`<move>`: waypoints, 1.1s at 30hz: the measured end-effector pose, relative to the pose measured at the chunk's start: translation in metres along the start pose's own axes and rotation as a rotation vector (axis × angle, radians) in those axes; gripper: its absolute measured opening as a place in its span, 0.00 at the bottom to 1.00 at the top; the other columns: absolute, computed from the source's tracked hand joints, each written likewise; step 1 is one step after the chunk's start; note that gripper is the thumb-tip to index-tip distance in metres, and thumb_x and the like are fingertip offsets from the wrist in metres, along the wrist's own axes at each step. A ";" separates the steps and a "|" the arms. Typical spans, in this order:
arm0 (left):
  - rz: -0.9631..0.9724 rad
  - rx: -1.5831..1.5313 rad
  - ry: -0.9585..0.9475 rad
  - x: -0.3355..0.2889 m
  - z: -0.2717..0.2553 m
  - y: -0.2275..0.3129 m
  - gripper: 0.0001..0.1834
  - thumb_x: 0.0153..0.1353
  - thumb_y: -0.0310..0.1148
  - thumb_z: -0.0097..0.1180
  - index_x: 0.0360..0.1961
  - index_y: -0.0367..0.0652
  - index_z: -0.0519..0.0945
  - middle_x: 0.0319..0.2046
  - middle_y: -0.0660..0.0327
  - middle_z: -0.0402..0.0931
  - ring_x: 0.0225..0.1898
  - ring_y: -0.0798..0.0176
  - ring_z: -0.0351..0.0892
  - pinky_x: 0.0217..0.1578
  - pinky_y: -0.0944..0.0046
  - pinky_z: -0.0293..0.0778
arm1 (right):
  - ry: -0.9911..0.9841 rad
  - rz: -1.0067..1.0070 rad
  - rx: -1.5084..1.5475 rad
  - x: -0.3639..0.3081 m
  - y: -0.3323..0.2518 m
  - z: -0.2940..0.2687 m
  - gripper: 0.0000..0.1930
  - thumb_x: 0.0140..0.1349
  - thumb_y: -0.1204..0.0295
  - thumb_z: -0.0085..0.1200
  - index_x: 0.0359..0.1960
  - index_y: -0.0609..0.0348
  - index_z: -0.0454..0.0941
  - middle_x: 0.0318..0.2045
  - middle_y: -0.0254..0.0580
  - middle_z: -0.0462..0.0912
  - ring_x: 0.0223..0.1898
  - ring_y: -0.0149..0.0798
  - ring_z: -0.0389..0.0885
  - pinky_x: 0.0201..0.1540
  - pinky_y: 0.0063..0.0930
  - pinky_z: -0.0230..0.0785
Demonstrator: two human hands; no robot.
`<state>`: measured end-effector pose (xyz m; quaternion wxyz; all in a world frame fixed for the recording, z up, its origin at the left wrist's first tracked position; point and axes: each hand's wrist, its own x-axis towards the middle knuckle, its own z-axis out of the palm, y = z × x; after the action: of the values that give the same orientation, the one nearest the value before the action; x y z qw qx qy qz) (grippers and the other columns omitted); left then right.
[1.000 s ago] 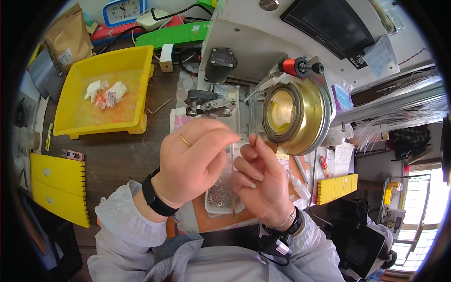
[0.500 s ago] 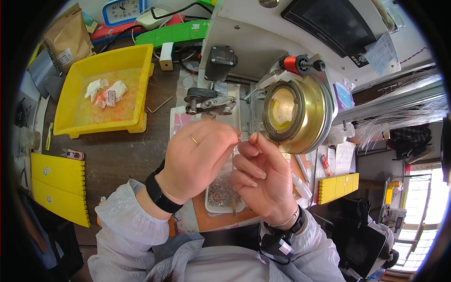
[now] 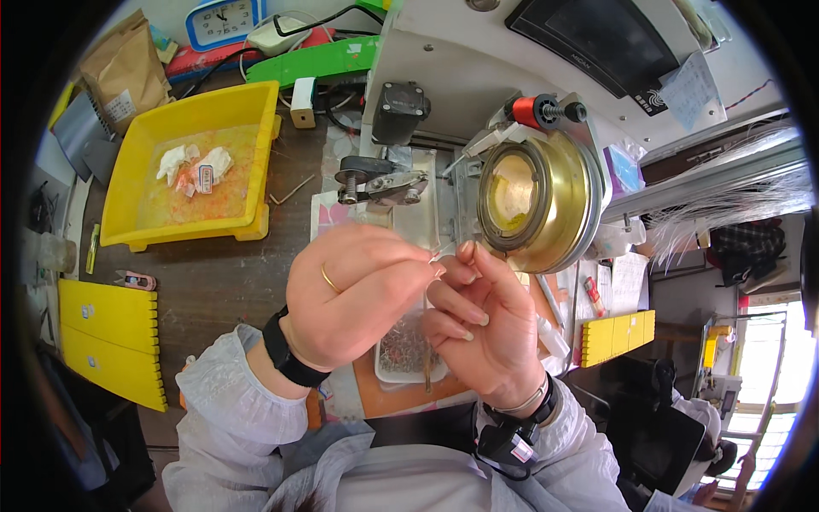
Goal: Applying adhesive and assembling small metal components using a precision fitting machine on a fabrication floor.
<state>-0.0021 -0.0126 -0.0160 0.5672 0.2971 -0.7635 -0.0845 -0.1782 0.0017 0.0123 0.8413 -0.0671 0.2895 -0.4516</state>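
My left hand, with a ring and a black wristband, is closed in a pinch at the middle of the view. From its fingertips a thin pale strand reaches toward my right hand; its exact kind is too small to tell. My right hand faces it with thumb and forefinger pressed together at the strand's other side, the remaining fingers curled. Below and between the hands sits a white tray of tangled fine scraps, partly hidden. Just beyond my right fingertips is a machine's brass-coloured round drum.
Behind my hands stands the machine with a clamp-like metal arm, a motor block and a red thread spool. A yellow bin holds white crumpled tissue at the left. Yellow notched boards lie nearer. Long pale fibres hang at the right.
My fingertips have drawn slightly apart, and the thin strand between them shows more plainly. My left hand has shifted a little left and down.
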 end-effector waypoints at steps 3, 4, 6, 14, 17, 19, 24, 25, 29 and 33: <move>0.000 -0.033 0.007 0.000 0.003 0.000 0.15 0.45 0.16 0.67 0.34 0.40 0.78 0.31 0.57 0.80 0.30 0.55 0.81 0.32 0.62 0.75 | 0.051 -0.011 -0.075 -0.005 -0.002 -0.004 0.09 0.68 0.67 0.51 0.44 0.57 0.75 0.27 0.22 0.67 0.21 0.20 0.57 0.23 0.17 0.50; -0.011 -0.005 0.020 -0.001 0.002 0.000 0.15 0.46 0.16 0.67 0.34 0.39 0.78 0.32 0.56 0.80 0.31 0.55 0.80 0.32 0.62 0.75 | 0.068 -0.018 -0.063 -0.008 -0.004 -0.005 0.09 0.68 0.67 0.51 0.44 0.57 0.75 0.27 0.22 0.67 0.21 0.20 0.57 0.23 0.17 0.50; -0.003 0.030 0.016 0.000 0.000 0.000 0.15 0.47 0.13 0.64 0.36 0.38 0.78 0.33 0.53 0.80 0.32 0.54 0.80 0.33 0.61 0.76 | 0.021 -0.054 -0.313 -0.019 -0.013 -0.010 0.10 0.67 0.69 0.51 0.45 0.61 0.76 0.24 0.23 0.67 0.21 0.20 0.58 0.24 0.16 0.50; 0.030 0.116 0.059 0.004 0.002 0.005 0.13 0.48 0.14 0.63 0.37 0.36 0.79 0.33 0.54 0.80 0.31 0.55 0.80 0.33 0.60 0.76 | 0.316 -0.644 -1.331 -0.082 -0.035 -0.065 0.10 0.60 0.82 0.55 0.44 0.65 0.77 0.28 0.34 0.79 0.24 0.20 0.71 0.27 0.17 0.62; 0.040 0.112 0.086 -0.001 0.005 0.004 0.14 0.48 0.13 0.63 0.37 0.35 0.78 0.32 0.53 0.80 0.31 0.55 0.80 0.34 0.60 0.77 | 0.252 -0.606 -1.882 -0.076 -0.023 -0.077 0.14 0.55 0.75 0.63 0.43 0.58 0.78 0.27 0.35 0.80 0.21 0.31 0.77 0.24 0.24 0.67; 0.037 0.124 0.069 -0.003 0.004 0.005 0.14 0.48 0.12 0.62 0.37 0.35 0.78 0.32 0.52 0.80 0.31 0.55 0.79 0.33 0.60 0.76 | 0.208 -0.707 -2.088 -0.061 -0.015 -0.082 0.15 0.55 0.70 0.63 0.44 0.56 0.75 0.25 0.34 0.79 0.22 0.37 0.79 0.24 0.29 0.69; 0.022 0.110 0.106 -0.006 0.005 0.004 0.14 0.47 0.12 0.61 0.36 0.34 0.78 0.30 0.53 0.79 0.30 0.56 0.78 0.34 0.60 0.76 | 0.267 -0.586 -2.184 -0.043 -0.009 -0.083 0.16 0.57 0.68 0.60 0.45 0.54 0.72 0.24 0.35 0.79 0.24 0.41 0.80 0.25 0.32 0.70; 0.024 0.120 0.106 -0.006 0.005 0.003 0.14 0.47 0.12 0.61 0.36 0.34 0.78 0.30 0.53 0.79 0.30 0.56 0.78 0.34 0.60 0.76 | 0.282 -0.574 -2.221 -0.041 -0.008 -0.083 0.16 0.57 0.68 0.60 0.45 0.54 0.72 0.24 0.36 0.79 0.25 0.42 0.80 0.25 0.32 0.71; -0.038 0.031 0.134 -0.006 0.006 0.001 0.13 0.48 0.15 0.63 0.35 0.37 0.78 0.32 0.55 0.78 0.32 0.57 0.78 0.35 0.60 0.75 | 0.236 -0.550 -2.122 -0.045 -0.016 -0.086 0.13 0.60 0.72 0.57 0.46 0.56 0.73 0.22 0.34 0.77 0.23 0.34 0.80 0.24 0.27 0.69; -0.055 0.116 -0.039 0.001 -0.005 0.006 0.09 0.54 0.15 0.56 0.35 0.36 0.73 0.41 0.52 0.72 0.37 0.56 0.77 0.40 0.61 0.75 | 0.115 -0.224 -0.993 -0.068 -0.046 -0.083 0.12 0.61 0.82 0.47 0.46 0.65 0.76 0.20 0.31 0.73 0.19 0.20 0.69 0.21 0.15 0.58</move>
<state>0.0004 -0.0075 -0.0103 0.5314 0.3487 -0.7696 -0.0613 -0.2854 0.0417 -0.0102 0.6370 -0.4643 0.5062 -0.3499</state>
